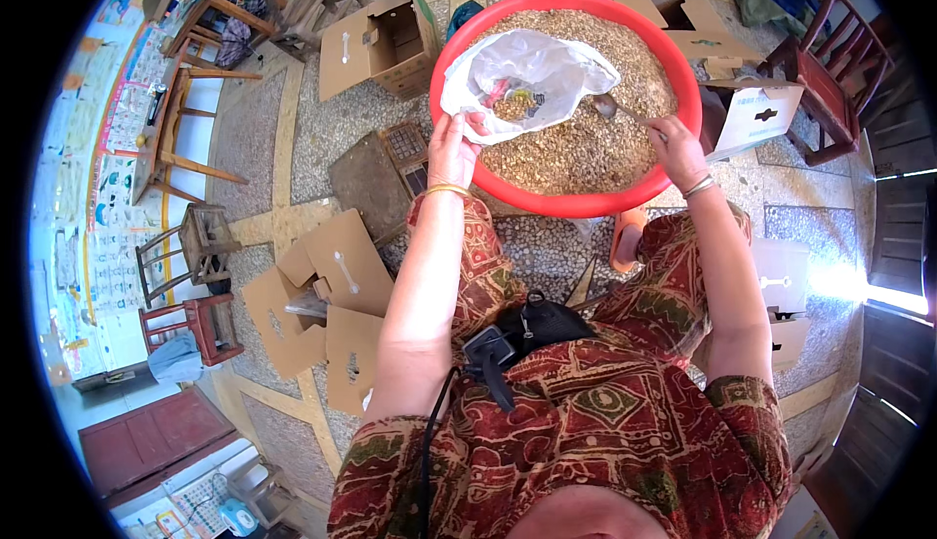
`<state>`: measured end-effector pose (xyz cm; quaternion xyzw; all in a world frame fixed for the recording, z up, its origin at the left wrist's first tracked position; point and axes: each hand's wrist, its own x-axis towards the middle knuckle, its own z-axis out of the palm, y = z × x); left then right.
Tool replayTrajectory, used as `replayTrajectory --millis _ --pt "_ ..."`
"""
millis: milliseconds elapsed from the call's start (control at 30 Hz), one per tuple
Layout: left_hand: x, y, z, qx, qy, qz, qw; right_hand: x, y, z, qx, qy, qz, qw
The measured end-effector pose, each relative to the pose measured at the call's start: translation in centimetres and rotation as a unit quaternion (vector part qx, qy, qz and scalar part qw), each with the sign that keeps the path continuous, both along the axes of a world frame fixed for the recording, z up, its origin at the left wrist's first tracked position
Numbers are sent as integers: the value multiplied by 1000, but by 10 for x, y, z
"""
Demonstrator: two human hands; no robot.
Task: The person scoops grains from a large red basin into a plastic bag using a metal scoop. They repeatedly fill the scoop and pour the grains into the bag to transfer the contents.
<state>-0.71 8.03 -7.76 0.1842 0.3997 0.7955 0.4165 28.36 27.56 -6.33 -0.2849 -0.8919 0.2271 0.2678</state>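
Note:
Before me stands a large round red plastic basin (564,206) filled with a loose, tan-brown granular or flaky material (585,155). My left hand (455,150) grips the near-left rim of a white plastic bag (538,56), whose mouth gapes upward over the basin. Some of the same material lies at the bottom of the bag, beside coloured print. In my right hand (677,147) is the handle of a metal spoon (606,105); its bowl is just right of the bag, at the surface of the material. I cannot tell whether the spoon carries anything.
Open cardboard boxes stand left (402,45) and right (758,118) of the basin, and another (351,261) lies by my left leg. A dark flat board (370,180) is on the floor. Wooden chairs (827,85) and a small stool (201,235) stand farther out.

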Motion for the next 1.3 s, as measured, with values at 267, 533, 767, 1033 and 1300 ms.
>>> replayTrajectory --millis 267,533,767,1033,1300 --pt "4 -1 5 -8 -3 -3 1000 -19 7 -29 -235 24 -71 969" --pt "3 -1 5 -7 -14 3 1000 6 26 -19 -467 194 -171 846" --pt "2 -3 3 -3 -8 -6 1000 20 21 14 -444 258 -184 838" --pt "3 -3 3 -14 14 -16 1000 -5 11 30 -449 327 -153 818" --pt "7 -6 6 -12 1 -30 999 -67 -16 11 -400 274 -28 874"
